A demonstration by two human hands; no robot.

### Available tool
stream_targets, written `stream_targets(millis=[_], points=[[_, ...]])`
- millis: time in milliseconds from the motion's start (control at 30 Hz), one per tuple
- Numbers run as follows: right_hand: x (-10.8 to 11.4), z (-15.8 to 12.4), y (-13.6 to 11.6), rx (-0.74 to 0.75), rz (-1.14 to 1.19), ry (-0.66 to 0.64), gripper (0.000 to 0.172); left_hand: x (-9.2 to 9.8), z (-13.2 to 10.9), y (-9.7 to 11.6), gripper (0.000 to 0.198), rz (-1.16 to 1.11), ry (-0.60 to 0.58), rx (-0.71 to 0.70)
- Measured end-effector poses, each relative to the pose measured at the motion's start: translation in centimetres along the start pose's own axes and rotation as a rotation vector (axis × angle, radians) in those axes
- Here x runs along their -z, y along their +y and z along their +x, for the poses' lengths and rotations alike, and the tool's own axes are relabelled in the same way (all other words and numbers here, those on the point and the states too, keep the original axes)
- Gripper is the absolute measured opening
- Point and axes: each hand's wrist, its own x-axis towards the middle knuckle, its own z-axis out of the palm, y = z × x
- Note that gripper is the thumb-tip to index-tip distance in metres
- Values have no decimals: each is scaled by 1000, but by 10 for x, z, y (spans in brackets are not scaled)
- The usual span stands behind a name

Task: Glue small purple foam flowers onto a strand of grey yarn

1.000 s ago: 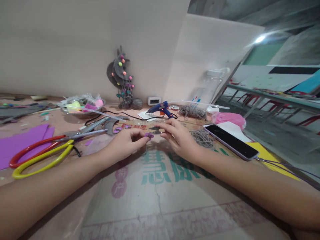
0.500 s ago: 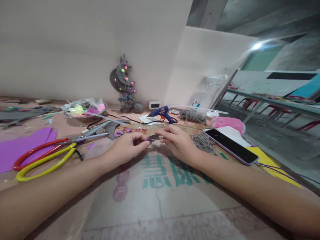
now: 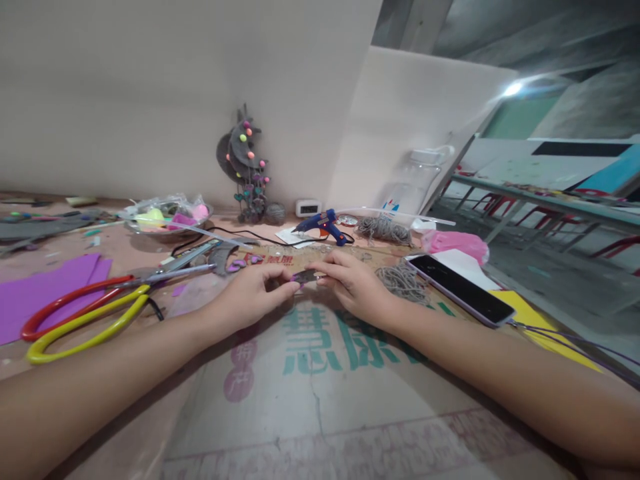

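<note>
Between my two hands is a small dark grey felt piece (image 3: 306,276) with a bit of purple at its left end. My left hand (image 3: 265,288) pinches that purple end between thumb and fingertips. At the opposite end, my right hand (image 3: 350,283) grips the grey part, its fingers closed. Both hands are just above a printed cardboard sheet (image 3: 270,413). Small purple cut pieces (image 3: 237,265) and a grey felt curve (image 3: 220,257) lie just beyond my left hand. Loose grey yarn (image 3: 403,283) lies beside my right hand.
Scissors (image 3: 85,320) with red and yellow handles rest at left by purple sheets (image 3: 45,293). Behind are a bowl (image 3: 167,225), a blue glue gun (image 3: 323,223), a felt moon hanging (image 3: 243,160) and a clear bottle (image 3: 415,183). A phone (image 3: 463,290) lies at right.
The grey felt piece has turned slightly, so more of its flat face shows between the fingertips. Both hands keep their hold in nearly the same place.
</note>
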Motion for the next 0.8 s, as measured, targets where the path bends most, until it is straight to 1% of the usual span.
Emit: stream_targets(millis=[433, 667, 800], points=[[0, 0, -1, -14, 7, 23, 25, 1, -1, 2, 22, 5, -10, 35], [1, 0, 0, -115, 91, 166, 27, 1, 0, 5, 24, -9, 15, 89], [1, -1, 1, -71, 48, 120, 27, 2, 0, 7, 24, -42, 1, 105]])
